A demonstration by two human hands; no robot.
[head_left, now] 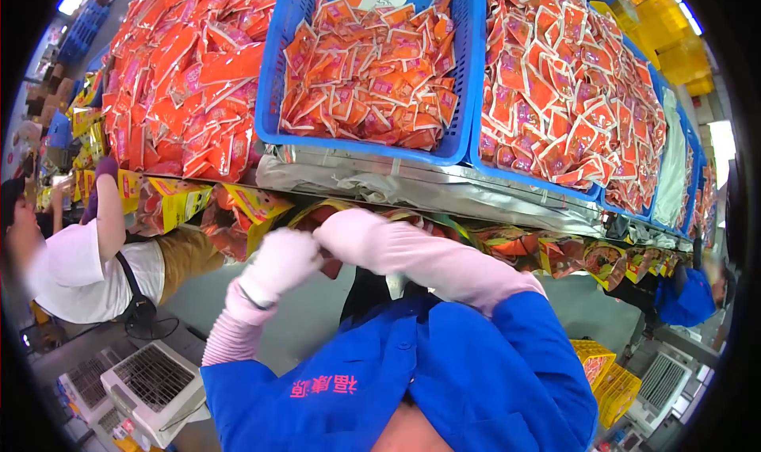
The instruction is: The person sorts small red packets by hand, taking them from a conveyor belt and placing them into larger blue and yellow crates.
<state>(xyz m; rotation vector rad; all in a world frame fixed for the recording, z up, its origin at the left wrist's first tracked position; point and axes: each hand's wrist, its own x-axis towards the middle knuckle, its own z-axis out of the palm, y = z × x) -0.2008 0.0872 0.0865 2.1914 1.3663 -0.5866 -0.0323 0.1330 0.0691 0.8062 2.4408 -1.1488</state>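
My left hand (279, 267), in a white glove, is closed with its fingers bunched, and what they hold, if anything, I cannot make out. It is at the lower edge of a red and yellow printed bag (323, 212). From the right, my right arm in a pink sleeve reaches across to the same bag. My right hand (339, 236) meets the left one there, its fingers hidden. Just above stands a blue basket (269, 95) filled with small red-orange sachets (372, 72). A dark red patch shows below my hands, partly covered.
Larger red packets (186, 72) are heaped at left, and another sachet-filled blue basket (476, 135) is at right. Yellow bags (181, 202) hang in a row along the bench edge. A co-worker (95, 270) is at left. Grey fan units (154, 385) and yellow crates (618, 392) stand behind me.
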